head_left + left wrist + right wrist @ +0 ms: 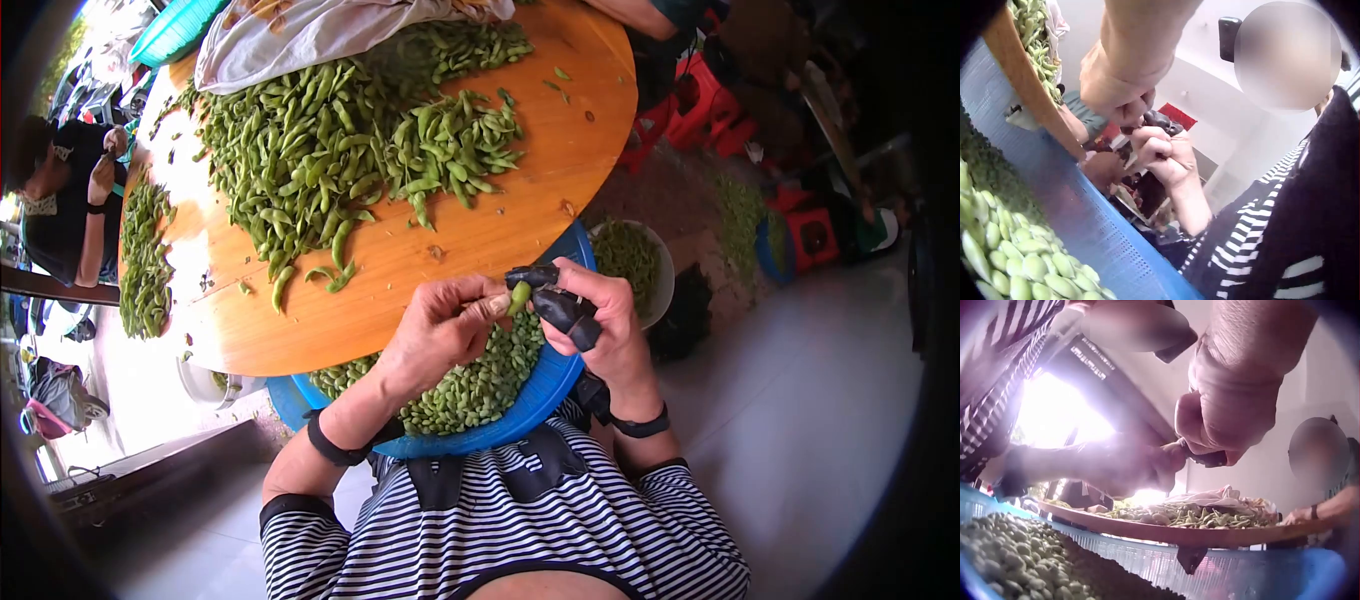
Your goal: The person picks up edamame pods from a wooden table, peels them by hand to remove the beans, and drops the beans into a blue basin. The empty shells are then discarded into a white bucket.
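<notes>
My left hand (440, 325) pinches a green soybean pod (519, 298) between thumb and fingers. Black covers (567, 318) sit on the thumb and a finger of my right hand (608, 305), which grips the same pod from the other side. Both hands meet above a blue plastic basket (556, 380), near the table's front edge. Many shelled green beans (1035, 265) lie in that basket. In the left wrist view the pod is hidden behind the fingers; the right wrist view shows the hands together over the basket.
On the round wooden table (400, 290) lies a large heap of pods (300, 160), partly under a pale cloth sack (300, 45). Another person (60, 200) sits at the left. To the right, a bowl of green pieces (655, 310) stands on the floor near red stools (710, 115).
</notes>
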Action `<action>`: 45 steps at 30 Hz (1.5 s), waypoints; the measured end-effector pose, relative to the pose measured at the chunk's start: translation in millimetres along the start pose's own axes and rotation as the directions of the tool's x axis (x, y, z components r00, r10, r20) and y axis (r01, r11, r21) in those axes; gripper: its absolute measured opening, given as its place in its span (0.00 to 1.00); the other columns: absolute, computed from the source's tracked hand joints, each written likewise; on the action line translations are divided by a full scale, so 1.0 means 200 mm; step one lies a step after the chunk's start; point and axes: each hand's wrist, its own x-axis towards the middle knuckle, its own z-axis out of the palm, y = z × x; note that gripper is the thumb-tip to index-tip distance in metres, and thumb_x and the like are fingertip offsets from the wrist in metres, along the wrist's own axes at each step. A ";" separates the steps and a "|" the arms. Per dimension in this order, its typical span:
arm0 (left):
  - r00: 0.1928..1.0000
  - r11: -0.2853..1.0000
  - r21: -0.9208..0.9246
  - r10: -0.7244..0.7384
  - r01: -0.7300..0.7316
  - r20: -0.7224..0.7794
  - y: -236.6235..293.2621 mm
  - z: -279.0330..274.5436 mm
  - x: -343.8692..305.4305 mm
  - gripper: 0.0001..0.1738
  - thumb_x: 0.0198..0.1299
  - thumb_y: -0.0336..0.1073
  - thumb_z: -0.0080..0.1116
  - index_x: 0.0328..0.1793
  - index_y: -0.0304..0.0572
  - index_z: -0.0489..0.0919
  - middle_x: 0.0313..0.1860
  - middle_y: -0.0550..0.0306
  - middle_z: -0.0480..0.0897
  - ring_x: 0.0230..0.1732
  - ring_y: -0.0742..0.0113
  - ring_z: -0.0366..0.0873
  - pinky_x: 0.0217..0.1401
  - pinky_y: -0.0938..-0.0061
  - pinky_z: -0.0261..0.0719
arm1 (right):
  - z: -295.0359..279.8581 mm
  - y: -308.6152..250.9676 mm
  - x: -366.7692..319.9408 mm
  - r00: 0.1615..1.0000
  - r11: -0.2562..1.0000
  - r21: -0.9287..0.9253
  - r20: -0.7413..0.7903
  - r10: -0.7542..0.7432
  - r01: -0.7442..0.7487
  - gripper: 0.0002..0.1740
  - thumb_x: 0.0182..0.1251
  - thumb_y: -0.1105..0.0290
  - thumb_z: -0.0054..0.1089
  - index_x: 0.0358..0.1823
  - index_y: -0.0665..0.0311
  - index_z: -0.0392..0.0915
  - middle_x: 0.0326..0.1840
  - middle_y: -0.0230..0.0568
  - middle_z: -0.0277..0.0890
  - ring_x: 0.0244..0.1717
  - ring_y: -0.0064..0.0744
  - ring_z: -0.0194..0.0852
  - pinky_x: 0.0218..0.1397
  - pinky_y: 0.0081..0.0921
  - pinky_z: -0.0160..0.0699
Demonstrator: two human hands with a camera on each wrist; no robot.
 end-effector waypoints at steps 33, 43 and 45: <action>0.977 0.966 -0.204 0.186 -0.161 0.107 -0.06 0.02 0.03 0.07 0.66 0.27 0.59 0.48 0.37 0.75 0.31 0.58 0.82 0.31 0.75 0.80 0.32 0.80 0.78 | -0.01 0.04 -0.06 0.967 0.839 0.486 0.059 0.250 -0.246 0.10 0.70 0.70 0.53 0.40 0.72 0.77 0.19 0.26 0.65 0.19 0.11 0.61 0.20 0.13 0.60; 0.985 0.952 -0.257 0.172 -0.168 -0.007 -0.06 0.07 0.03 0.08 0.64 0.26 0.61 0.43 0.38 0.72 0.29 0.60 0.80 0.26 0.78 0.78 0.26 0.83 0.75 | 0.01 0.02 -0.04 0.986 0.935 0.318 0.006 0.164 -0.158 0.08 0.66 0.74 0.55 0.30 0.71 0.73 0.26 0.26 0.65 0.21 0.11 0.63 0.21 0.14 0.62; 0.987 0.951 -0.272 0.161 -0.150 0.016 -0.03 0.07 0.02 0.08 0.64 0.25 0.61 0.43 0.38 0.71 0.30 0.60 0.80 0.27 0.77 0.78 0.26 0.83 0.76 | 0.00 0.03 -0.05 0.991 0.970 0.213 -0.029 0.128 -0.119 0.08 0.66 0.74 0.53 0.31 0.72 0.72 0.28 0.26 0.64 0.22 0.12 0.63 0.22 0.14 0.62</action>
